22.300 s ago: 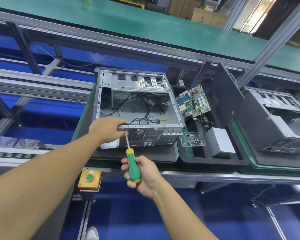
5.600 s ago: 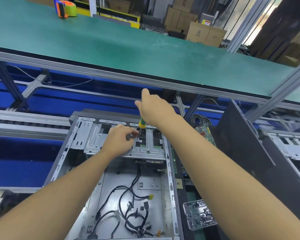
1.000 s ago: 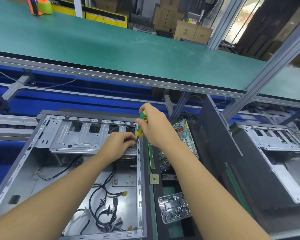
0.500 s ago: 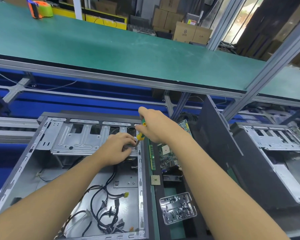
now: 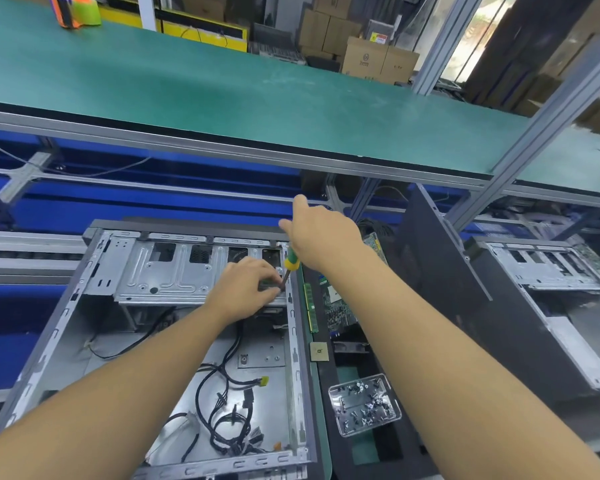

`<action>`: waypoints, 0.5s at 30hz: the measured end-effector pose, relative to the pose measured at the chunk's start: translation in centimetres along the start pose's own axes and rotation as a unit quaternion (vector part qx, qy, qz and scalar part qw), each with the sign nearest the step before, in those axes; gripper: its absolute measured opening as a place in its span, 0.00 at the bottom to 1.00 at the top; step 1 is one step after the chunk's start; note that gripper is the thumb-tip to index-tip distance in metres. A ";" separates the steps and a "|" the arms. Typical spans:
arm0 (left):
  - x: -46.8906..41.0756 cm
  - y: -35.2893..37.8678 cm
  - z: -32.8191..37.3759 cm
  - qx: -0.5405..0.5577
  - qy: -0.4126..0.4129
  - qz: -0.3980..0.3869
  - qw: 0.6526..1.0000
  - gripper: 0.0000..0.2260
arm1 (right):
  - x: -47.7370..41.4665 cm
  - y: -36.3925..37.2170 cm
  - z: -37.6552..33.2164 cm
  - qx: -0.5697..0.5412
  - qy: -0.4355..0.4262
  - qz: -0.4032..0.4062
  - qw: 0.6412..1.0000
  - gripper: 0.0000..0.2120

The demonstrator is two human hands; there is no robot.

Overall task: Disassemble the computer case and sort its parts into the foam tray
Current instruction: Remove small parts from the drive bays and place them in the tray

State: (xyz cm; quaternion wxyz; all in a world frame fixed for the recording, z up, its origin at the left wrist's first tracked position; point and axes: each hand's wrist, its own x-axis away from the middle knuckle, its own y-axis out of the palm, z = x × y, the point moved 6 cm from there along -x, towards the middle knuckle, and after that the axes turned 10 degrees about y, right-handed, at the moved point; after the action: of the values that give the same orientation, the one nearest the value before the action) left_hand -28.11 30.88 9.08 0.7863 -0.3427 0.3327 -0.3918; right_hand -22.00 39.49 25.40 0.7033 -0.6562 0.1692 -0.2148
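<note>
— Holding what in the right hand [image 5: 323, 237]?
— Gripping a screwdriver [image 5: 290, 263] with a green and yellow handle, fingers [image 5: 286, 226] wrapped round it, tip pointing down
— And the left hand [image 5: 246, 289]?
— Resting on the silver drive cage [image 5: 167, 271], fingers [image 5: 265, 271] bent, right beside the screwdriver tip. Cannot tell if pinching anything there
— Where to find the computer case [image 5: 293, 344]?
— Right under both sets of fingers, lying open, with black cables [image 5: 229, 410] loose on its floor, nearer the body than the left fingers
— And the foam tray [image 5: 400, 459]?
— Just right of the case, under the right arm. Holding a green board [image 5: 336, 306] close below the right fingers, a small square chip [image 5: 318, 351] beside it, and a clear box of screws [image 5: 364, 405] much nearer the body
</note>
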 end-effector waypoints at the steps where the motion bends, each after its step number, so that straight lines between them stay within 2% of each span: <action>1: 0.0 0.0 -0.1 0.002 -0.002 -0.001 1.000 0.06 | -0.1 0.1 -0.2 -0.022 -0.003 -0.003 1.000 0.16; 4: 0.0 0.0 -0.2 0.008 -0.005 -0.001 1.000 0.04 | -0.1 0.0 -0.7 -0.106 -0.051 -0.074 0.990 0.10; 6: 0.1 0.0 -0.2 0.018 -0.007 -0.001 1.000 0.03 | 0.4 -0.4 -1.0 -0.159 -0.069 -0.132 0.976 0.16; 8: 0.1 0.0 -0.3 0.029 -0.010 -0.003 1.000 0.03 | 0.5 -0.2 -0.8 -0.173 -0.067 -0.147 0.972 0.15; 10: 0.1 0.0 -0.3 0.033 -0.008 -0.004 0.999 0.03 | 0.4 0.1 -0.7 -0.145 -0.049 -0.108 0.982 0.09; 12: 0.2 -0.1 -0.1 0.032 -0.005 -0.004 0.999 0.05 | 0.4 0.0 -0.7 -0.056 -0.010 -0.010 0.998 0.17; 13: 0.2 -0.1 -0.1 0.032 -0.005 -0.005 0.999 0.05 | 0.5 -0.3 -0.8 0.006 -0.001 0.052 0.999 0.17; 15: 0.2 -0.1 -0.2 0.031 -0.007 -0.003 0.999 0.06 | 1.0 -0.4 -1.4 0.046 -0.022 0.126 0.991 0.09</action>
State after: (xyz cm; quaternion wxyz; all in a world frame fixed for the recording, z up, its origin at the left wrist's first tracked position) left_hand -28.21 30.65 9.02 0.7976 -0.3218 0.3143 -0.4020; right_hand -21.91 37.81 25.68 0.7574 -0.6014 0.2251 -0.1178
